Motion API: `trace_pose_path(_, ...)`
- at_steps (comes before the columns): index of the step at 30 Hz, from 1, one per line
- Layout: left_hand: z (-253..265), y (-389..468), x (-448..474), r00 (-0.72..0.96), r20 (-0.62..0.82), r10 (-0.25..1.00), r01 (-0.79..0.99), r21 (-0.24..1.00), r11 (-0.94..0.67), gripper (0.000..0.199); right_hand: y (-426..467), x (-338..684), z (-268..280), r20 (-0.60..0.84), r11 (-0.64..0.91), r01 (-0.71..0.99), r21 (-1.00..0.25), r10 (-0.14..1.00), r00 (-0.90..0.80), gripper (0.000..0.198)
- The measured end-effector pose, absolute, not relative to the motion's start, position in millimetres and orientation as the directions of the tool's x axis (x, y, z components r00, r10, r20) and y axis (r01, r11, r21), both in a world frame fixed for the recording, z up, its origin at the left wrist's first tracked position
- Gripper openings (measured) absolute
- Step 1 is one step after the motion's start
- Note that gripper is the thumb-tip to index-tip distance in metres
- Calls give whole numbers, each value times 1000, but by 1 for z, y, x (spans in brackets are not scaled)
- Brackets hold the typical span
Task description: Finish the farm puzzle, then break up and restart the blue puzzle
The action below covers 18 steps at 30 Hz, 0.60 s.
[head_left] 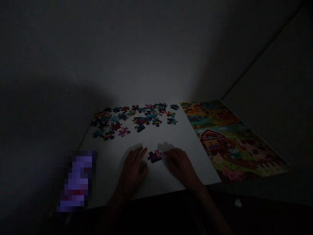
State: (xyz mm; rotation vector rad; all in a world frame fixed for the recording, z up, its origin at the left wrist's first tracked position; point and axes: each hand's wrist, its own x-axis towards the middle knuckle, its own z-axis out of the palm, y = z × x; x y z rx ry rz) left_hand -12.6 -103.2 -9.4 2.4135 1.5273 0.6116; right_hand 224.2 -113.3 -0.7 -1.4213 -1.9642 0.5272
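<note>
A small purple and pink jigsaw puzzle piece (155,156) lies on the white tabletop (156,181) between my hands. My left hand (133,168) rests to the left of it, fingers stretched out and spread, with a gap to the piece. At its right edge, my right hand (179,163) has its fingers drawn together, and the fingertips seem to pinch that edge. Dim light hides the exact finger contact. Farther back lie many loose puzzle pieces (116,126), some overlapping, with a pink-purple piece (124,132) at the near side of the group.
On the table's right lie two colourful pictures, a farm scene (234,150) in front and an animal scene (210,112) behind. A blurred-out lit purple screen (78,182) stands at the left edge. A pale wall (151,58) rises behind the table.
</note>
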Motion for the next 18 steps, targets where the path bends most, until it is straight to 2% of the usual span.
trace_pose_path(2,-7,-104,-13,335,230,914,821,405,-403,54,-123,227,-1,258,293,589,-753,955,-146,28)
trace_pose_path(4,-4,-103,-9,375,219,901,810,396,-433,50,-124,227,-1,258,277,574,-770,959,-117,29)
trace_pose_path(9,0,-103,0,433,229,872,801,346,-488,49,-117,216,0,276,337,759,-557,937,-214,49)
trace_pose_path(12,-2,-105,0,368,264,892,825,350,-444,43,-120,213,4,250,373,772,-515,926,-281,39)
trace_pose_path(15,-3,-105,0,295,300,907,846,360,-393,42,-124,215,10,202,455,696,-555,886,-417,24)
trace_pose_path(18,0,-104,-1,298,286,911,842,371,-392,40,-123,216,12,213,464,655,-597,878,-428,7)
